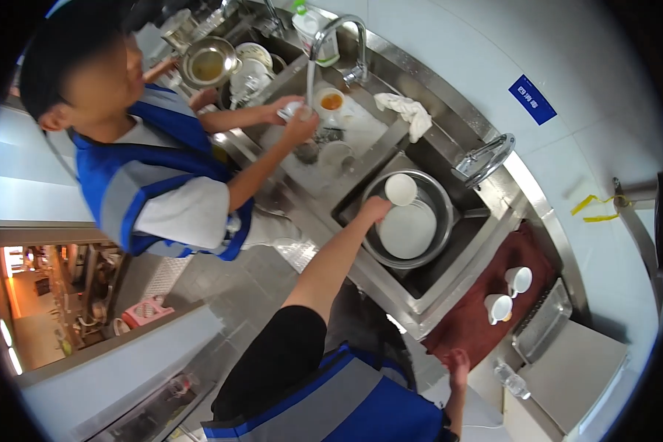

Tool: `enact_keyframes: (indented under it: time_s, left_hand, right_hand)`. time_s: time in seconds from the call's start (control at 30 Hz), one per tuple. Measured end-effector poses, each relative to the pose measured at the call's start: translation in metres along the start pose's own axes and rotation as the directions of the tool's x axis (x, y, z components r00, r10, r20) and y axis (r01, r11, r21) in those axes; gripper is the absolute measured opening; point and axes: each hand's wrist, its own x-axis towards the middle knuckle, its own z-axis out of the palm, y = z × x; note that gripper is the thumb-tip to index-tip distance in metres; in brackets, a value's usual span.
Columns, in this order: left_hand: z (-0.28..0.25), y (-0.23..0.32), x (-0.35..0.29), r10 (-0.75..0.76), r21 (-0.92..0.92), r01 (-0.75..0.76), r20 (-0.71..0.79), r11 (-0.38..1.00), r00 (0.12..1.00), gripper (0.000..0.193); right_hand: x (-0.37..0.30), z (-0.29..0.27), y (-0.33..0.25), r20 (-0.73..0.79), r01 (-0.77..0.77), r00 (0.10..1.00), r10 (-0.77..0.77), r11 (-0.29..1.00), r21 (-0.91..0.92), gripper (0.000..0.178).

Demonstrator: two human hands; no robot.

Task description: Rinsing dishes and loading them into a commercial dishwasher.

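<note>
Left hand [378,209] is gripping a white cup [401,189] — held over the round steel basin [441,221] in the near sink [424,289], a white round dish [407,236] below it. Right hand [457,363] is loosely open, fingers bent, by the edge of the red-brown towel [473,295] (can't tell if it's touching). Two white cups [519,280] lie tipped on that towel — co-worker [188,214] is at the next basin over, hands under the gooseneck faucet [362,46].

The head-worn fisheye view looks down across the nearby sinks [457,250]
</note>
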Motion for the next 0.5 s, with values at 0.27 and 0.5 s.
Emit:
enact_keyframes:
  time_s: [0.27,0.5]
  left_hand:
    - [0.077,-0.027,0.091,-0.137,-0.263,0.048,-0.330,0.964,0.934,0.030]
    - [0.072,-0.036,0.104,-0.166,-0.718,0.074,-0.059,0.692,0.984,0.026]
  right_hand:
    - [-0.060,0.025,-0.009,-0.108,-0.092,0.992,0.061,0.946,-0.311,0.014]
    - [-0.021,0.057,-0.019,-0.089,-0.033,0.996,0.002,0.937,-0.348,0.013]
